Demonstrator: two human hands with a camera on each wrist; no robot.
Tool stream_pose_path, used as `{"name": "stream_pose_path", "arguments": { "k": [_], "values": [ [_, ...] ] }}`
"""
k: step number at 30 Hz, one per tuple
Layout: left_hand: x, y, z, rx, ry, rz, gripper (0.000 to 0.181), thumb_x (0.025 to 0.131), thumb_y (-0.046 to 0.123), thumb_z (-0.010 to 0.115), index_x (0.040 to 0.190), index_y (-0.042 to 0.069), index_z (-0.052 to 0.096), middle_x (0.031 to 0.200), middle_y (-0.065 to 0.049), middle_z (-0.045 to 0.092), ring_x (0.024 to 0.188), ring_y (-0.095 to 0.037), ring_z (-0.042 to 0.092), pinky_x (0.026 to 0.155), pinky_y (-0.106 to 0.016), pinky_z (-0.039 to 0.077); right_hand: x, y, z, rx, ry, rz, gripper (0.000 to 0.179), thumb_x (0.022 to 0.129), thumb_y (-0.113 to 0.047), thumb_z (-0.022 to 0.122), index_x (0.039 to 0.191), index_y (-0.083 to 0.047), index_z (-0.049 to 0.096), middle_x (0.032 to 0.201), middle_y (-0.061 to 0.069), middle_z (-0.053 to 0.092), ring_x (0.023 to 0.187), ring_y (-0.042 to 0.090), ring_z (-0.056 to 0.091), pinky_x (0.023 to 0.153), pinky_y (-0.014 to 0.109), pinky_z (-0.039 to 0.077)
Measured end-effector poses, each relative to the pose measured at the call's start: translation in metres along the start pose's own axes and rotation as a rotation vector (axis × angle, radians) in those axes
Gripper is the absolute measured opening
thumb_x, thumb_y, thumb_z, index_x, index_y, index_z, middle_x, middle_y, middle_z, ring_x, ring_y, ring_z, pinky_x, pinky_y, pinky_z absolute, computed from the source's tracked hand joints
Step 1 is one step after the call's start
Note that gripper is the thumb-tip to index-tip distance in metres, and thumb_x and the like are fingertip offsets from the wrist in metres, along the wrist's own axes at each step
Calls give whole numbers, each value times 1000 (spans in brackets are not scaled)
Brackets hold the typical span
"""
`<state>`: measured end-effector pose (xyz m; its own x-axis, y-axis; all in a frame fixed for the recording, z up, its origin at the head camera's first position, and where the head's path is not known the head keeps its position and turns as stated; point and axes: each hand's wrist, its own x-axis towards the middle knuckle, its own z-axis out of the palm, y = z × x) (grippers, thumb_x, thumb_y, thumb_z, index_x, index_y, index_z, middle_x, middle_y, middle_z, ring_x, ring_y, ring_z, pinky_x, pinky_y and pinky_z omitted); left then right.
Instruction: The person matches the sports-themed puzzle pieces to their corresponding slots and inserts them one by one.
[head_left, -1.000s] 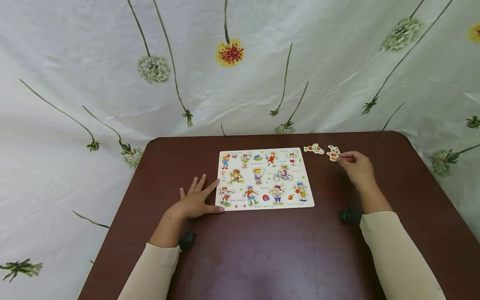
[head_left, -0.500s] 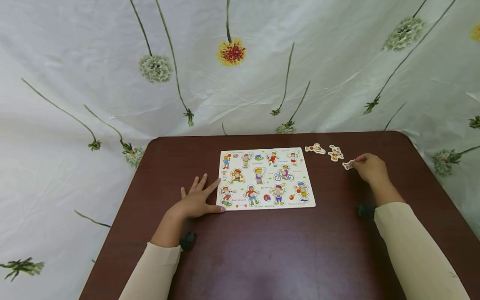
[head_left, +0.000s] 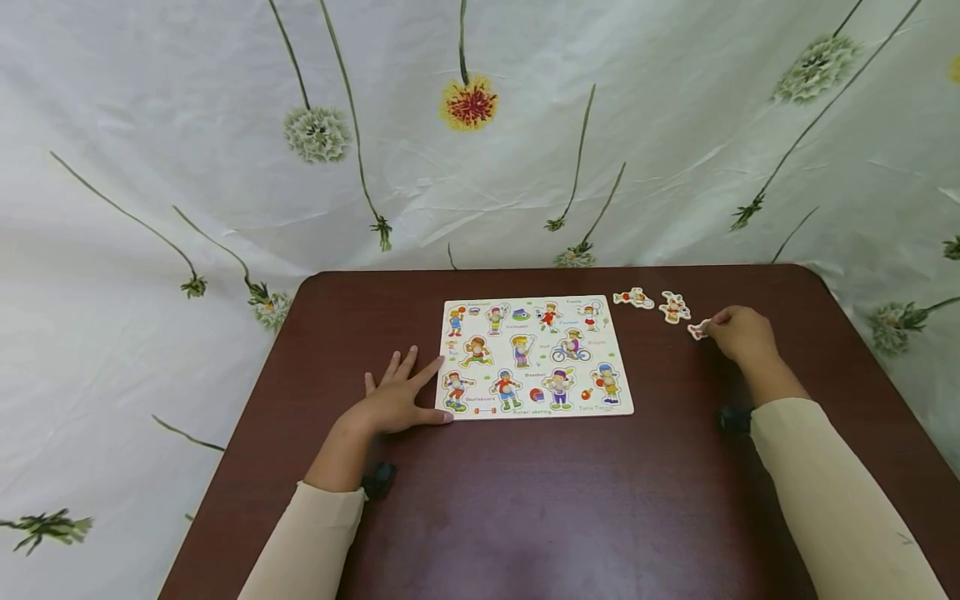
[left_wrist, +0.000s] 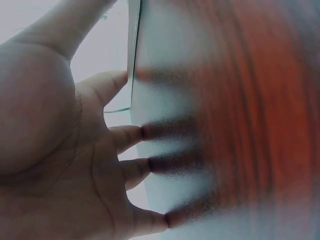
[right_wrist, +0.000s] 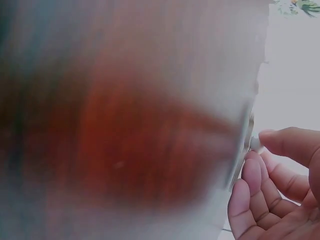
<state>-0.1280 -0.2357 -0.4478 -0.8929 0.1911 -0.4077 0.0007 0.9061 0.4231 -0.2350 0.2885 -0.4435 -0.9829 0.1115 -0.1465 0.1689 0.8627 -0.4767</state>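
A white puzzle board (head_left: 577, 373) printed with sports figures lies flat on the table. At its left edge, my left hand (head_left: 392, 404) rests with spread fingers, the thumb and index finger touching the board. To the right of the board, my right hand (head_left: 741, 337) pinches a small figure-shaped puzzle piece (head_left: 697, 331), mostly hidden by the fingers. In the right wrist view, thumb and fingers hold its small pale knob (right_wrist: 255, 144). Beyond that hand are a second puzzle piece (head_left: 675, 307) and a third puzzle piece (head_left: 633, 298), both apart from the board.
The dark brown table (head_left: 517, 508) has rounded far corners. Behind and beside it hangs a pale cloth (head_left: 375, 75) with a flower print. A dark wrist camera (head_left: 378, 481) sits by the left wrist, another wrist camera (head_left: 735, 419) by the right.
My right hand has left the second puzzle piece and shifted right and nearer, where it now pinches another piece. The left hand keeps its place on the board's edge.
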Motion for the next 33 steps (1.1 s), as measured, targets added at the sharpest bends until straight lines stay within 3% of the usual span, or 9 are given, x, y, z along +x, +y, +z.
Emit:
{"name": "stream_pose_path", "arguments": {
  "k": [5,12,26,33],
  "values": [
    [-1,0,0,6,-2,-3,102,82,64,73,163,34,18,171,-17,-5,157,-45,-10,111,-81,-9,-3,-16,-1,25,29,-63,33,100,-25,56,107,6,63,107,29,67,94,42,60,75,46,48],
    [-3,1,-2,0,-4,-7,103,82,63,74,163,33,18,171,-18,-5,157,-45,-10,112,-81,-9,-5,-56,10,82,53,-163,26,99,-22,62,105,2,65,105,25,70,91,38,64,70,36,46],
    [-1,0,-2,9,-16,-4,102,83,65,72,163,35,17,171,-16,-7,157,-44,-11,112,-80,-11,-20,-181,62,183,-57,-317,18,98,-19,64,107,-4,66,102,13,69,93,27,63,81,37,50],
    [-2,2,-3,10,-14,-5,101,84,63,72,163,34,18,171,-16,-7,157,-43,-10,112,-80,-10,-27,-232,96,207,-134,-378,9,98,-15,65,103,-8,66,99,9,68,91,23,61,79,34,49]
  ]
}}
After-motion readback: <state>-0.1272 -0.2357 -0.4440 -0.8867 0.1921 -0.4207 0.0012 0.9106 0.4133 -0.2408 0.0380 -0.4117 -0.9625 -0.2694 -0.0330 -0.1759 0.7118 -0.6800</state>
